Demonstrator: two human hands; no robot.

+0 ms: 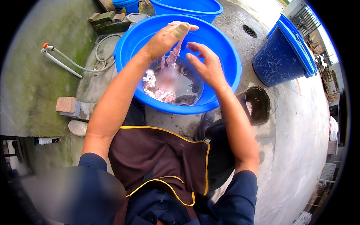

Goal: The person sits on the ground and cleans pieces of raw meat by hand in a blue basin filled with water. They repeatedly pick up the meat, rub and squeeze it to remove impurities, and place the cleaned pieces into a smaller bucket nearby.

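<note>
My left hand (160, 42) is raised over a round blue plastic tub (175, 109), palm turned partly away from me. A tan covering (181, 31) wraps one of its digits. From this hand hangs a wet pink strand of what looks like animal gut (174, 54), reaching down toward the water (185, 85). Pale pink offal pieces (161, 95) lie in the tub, partly blurred, with a dark mesh-like piece (185, 99) near the front wall. To the right of the strand, my right hand (207, 63) hovers over the tub, fingers apart, holding nothing.
A dark bucket (256, 107) with a wire handle stands right of the tub. Beyond it is a tall blue bin (278, 56). A second blue tub (194, 10) is behind. On the left are a tap (47, 47), a hose (76, 67) and a brick (66, 104) beside a mossy wall.
</note>
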